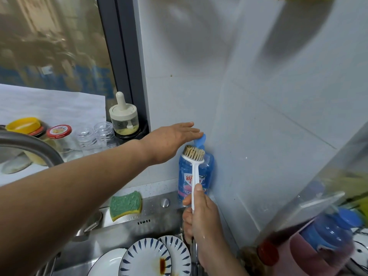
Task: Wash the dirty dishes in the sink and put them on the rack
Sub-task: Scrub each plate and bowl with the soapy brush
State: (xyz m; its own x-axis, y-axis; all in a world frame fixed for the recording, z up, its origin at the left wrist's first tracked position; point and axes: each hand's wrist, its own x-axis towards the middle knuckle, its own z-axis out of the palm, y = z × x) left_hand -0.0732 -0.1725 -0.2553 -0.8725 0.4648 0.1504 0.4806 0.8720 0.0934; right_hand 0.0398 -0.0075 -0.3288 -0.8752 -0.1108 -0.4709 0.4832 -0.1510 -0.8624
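Note:
My right hand [201,220] grips the white handle of a dish brush [194,156], bristles up under the spout of a blue detergent pump bottle [207,172] standing in the wall corner. My left hand [173,140] lies flat with straight fingers on top of the blue pump head [200,140]. Below, in the steel sink [123,230], lie white plates with blue leaf marks; the nearest plate [145,257] carries a brown sauce stain, a second plate [177,251] leans behind it.
A green and yellow sponge [125,205] sits on the sink's back ledge. The grey faucet [29,146] arches at left. Jars and glasses [95,134] line the window sill. A blurred rack with blue and pink items [322,240] stands at right.

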